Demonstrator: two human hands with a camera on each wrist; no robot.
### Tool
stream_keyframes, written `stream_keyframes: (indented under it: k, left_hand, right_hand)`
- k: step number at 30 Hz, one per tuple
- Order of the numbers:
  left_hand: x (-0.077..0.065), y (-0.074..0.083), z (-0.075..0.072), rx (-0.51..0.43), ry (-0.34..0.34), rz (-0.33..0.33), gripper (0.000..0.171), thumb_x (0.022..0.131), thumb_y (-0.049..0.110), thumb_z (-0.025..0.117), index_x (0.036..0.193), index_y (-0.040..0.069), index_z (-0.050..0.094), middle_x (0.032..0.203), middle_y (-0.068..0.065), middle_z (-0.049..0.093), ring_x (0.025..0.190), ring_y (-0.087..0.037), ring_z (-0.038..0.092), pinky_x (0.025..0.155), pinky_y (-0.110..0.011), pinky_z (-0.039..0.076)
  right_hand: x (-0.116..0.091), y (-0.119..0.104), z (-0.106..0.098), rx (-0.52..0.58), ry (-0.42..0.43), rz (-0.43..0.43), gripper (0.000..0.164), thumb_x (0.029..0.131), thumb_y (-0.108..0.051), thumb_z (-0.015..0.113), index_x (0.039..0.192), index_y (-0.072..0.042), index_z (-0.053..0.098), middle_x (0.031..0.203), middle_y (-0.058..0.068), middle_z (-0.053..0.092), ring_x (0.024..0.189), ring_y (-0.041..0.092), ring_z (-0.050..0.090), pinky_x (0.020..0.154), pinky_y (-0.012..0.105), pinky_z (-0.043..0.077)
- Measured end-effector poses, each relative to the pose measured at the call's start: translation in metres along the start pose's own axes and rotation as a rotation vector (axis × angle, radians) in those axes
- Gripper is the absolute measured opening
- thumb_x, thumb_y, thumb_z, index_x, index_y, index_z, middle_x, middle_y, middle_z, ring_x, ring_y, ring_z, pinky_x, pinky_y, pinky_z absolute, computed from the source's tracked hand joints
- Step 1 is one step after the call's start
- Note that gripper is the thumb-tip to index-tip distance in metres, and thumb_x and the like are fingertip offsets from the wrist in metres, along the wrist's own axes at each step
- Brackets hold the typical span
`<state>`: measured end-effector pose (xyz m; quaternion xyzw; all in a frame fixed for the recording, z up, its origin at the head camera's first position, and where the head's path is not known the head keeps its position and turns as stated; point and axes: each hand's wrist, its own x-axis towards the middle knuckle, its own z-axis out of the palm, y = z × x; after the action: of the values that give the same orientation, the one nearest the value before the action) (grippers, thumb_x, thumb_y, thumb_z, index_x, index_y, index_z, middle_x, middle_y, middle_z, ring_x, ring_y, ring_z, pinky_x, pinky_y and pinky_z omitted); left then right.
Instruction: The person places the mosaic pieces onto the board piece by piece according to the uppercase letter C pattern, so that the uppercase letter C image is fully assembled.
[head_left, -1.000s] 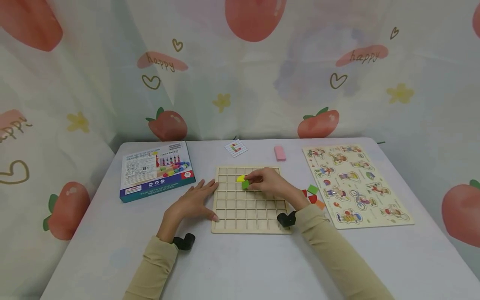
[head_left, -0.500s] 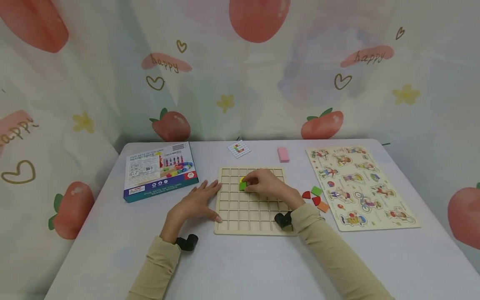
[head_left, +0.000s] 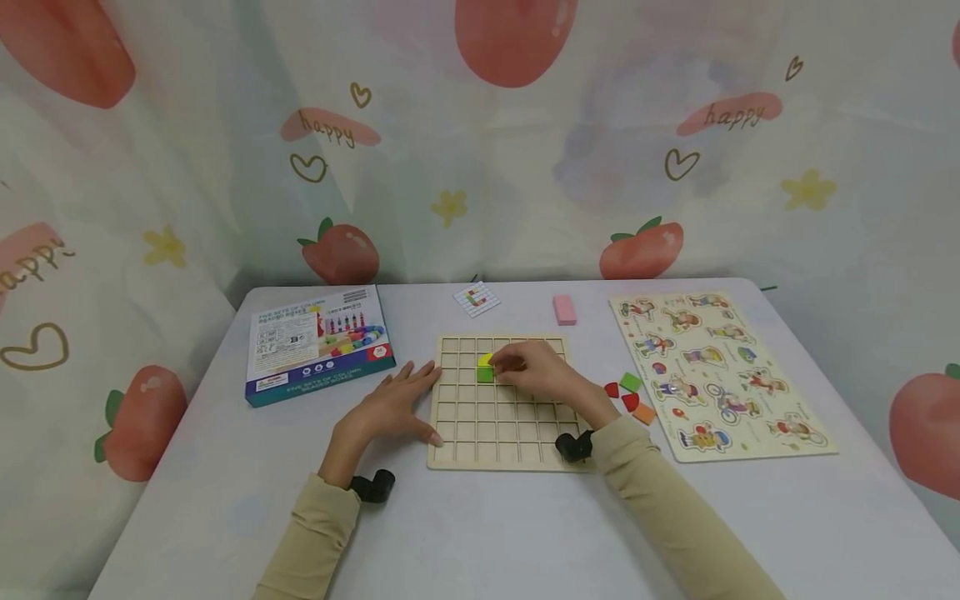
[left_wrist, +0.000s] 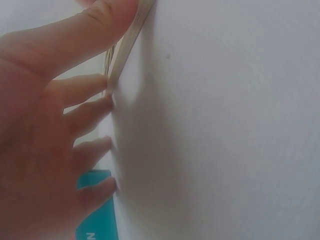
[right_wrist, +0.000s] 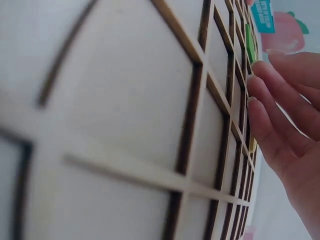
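A wooden grid board point(head_left: 467, 429) lies flat on the table. My left hand point(head_left: 390, 410) rests at its left edge, fingers straight and spread, the thumb point(left_wrist: 95, 30) against the rim. On the board, a green square piece point(head_left: 485, 375) sits in a cell just below a yellow piece point(head_left: 485, 359). Right beside these two hover the fingertips of my right hand point(head_left: 543, 372), slightly bent and holding nothing that I can see. In the right wrist view the green piece shows edge-on near the thumb, and the fingers point(right_wrist: 267, 102) are relaxed over the grid.
Right of the board lie red pieces point(head_left: 631, 402), a green square point(head_left: 630, 382) and an orange square point(head_left: 643, 413). A picture puzzle board point(head_left: 705, 400) is farther right. Behind stand a pattern card point(head_left: 476, 299) and a pink block point(head_left: 565, 310). A boxed set point(head_left: 318, 346) lies left.
The green square has gone from the right fingers' pinch to lying in a cell below the yellow piece, and the fingers have come off it. The left hand stays at the board's edge.
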<state>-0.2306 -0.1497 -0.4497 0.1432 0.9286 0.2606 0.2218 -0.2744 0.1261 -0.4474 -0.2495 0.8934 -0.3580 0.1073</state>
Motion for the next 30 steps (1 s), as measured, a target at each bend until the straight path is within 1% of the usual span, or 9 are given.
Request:
stream_keyframes:
  k: [2,5,10,14,19,23,26,30]
  left_hand:
    - [0.000,0.000,0.000,-0.001,0.002,0.001,0.109,0.076,0.041,0.090,0.164,0.021,0.029,0.173,0.001,0.018,0.162,-0.031,0.001,0.129,-0.060,0.005]
    - [-0.002,0.001,0.000,-0.002,0.008,0.005,0.109,0.075,0.040,0.091,0.164,0.019,0.030,0.173,0.000,0.019,0.162,-0.032,0.002,0.129,-0.060,0.005]
    - [-0.003,0.002,0.000,-0.005,0.013,0.004,0.109,0.075,0.039,0.091,0.163,0.019,0.030,0.173,0.000,0.020,0.161,-0.032,0.003,0.129,-0.060,0.005]
    - [-0.002,0.002,-0.001,-0.001,0.012,0.004,0.109,0.076,0.039,0.091,0.164,0.019,0.030,0.173,0.000,0.019,0.162,-0.032,0.003,0.129,-0.060,0.006]
    - [-0.001,0.001,0.001,0.004,0.007,-0.002,0.109,0.075,0.040,0.091,0.164,0.020,0.030,0.173,0.001,0.019,0.162,-0.032,0.003,0.129,-0.060,0.006]
    - [-0.001,0.000,0.003,0.007,0.002,-0.006,0.110,0.075,0.040,0.091,0.164,0.020,0.030,0.173,0.001,0.019,0.162,-0.032,0.003,0.129,-0.060,0.005]
    - [-0.002,0.001,0.002,0.012,0.006,-0.006,0.110,0.075,0.040,0.091,0.164,0.020,0.030,0.173,0.001,0.019,0.162,-0.032,0.003,0.129,-0.059,0.005]
    - [-0.002,0.001,0.001,0.015,0.015,-0.002,0.109,0.075,0.040,0.091,0.164,0.020,0.030,0.173,0.001,0.019,0.162,-0.032,0.003,0.129,-0.059,0.005]
  right_hand:
    - [-0.005,0.002,0.000,-0.005,0.022,-0.011,0.024,0.094,-0.006,0.072,0.118,-0.001,0.073,0.108,0.009,0.077,0.100,0.022,0.071,0.093,0.041,0.059]
    - [-0.011,0.004,-0.001,-0.006,0.052,0.000,0.023,0.094,-0.008,0.072,0.116,-0.003,0.075,0.106,0.008,0.076,0.096,0.020,0.069,0.090,0.037,0.058]
    - [-0.023,0.007,-0.008,0.017,0.078,0.048,0.024,0.095,-0.011,0.072,0.118,-0.007,0.075,0.103,0.004,0.074,0.090,0.018,0.064,0.084,0.033,0.055]
    - [-0.033,0.010,-0.016,0.022,0.086,0.078,0.026,0.095,-0.013,0.071,0.121,-0.007,0.074,0.104,0.005,0.074,0.089,0.019,0.063,0.083,0.034,0.054]
    - [-0.044,0.018,-0.025,0.038,0.129,0.103,0.028,0.096,-0.015,0.071,0.123,-0.007,0.073,0.103,0.006,0.075,0.088,0.018,0.065,0.081,0.034,0.054]
    - [-0.051,0.028,-0.032,0.058,0.171,0.105,0.030,0.096,-0.015,0.072,0.124,-0.006,0.072,0.104,0.008,0.075,0.089,0.020,0.067,0.078,0.031,0.055]
    - [-0.053,0.031,-0.037,0.044,0.195,0.113,0.030,0.096,-0.016,0.072,0.124,-0.006,0.072,0.105,0.008,0.075,0.091,0.021,0.068,0.077,0.030,0.055]
    - [-0.055,0.034,-0.041,0.035,0.212,0.122,0.029,0.096,-0.017,0.072,0.123,-0.006,0.073,0.107,0.009,0.075,0.094,0.023,0.067,0.078,0.031,0.055]
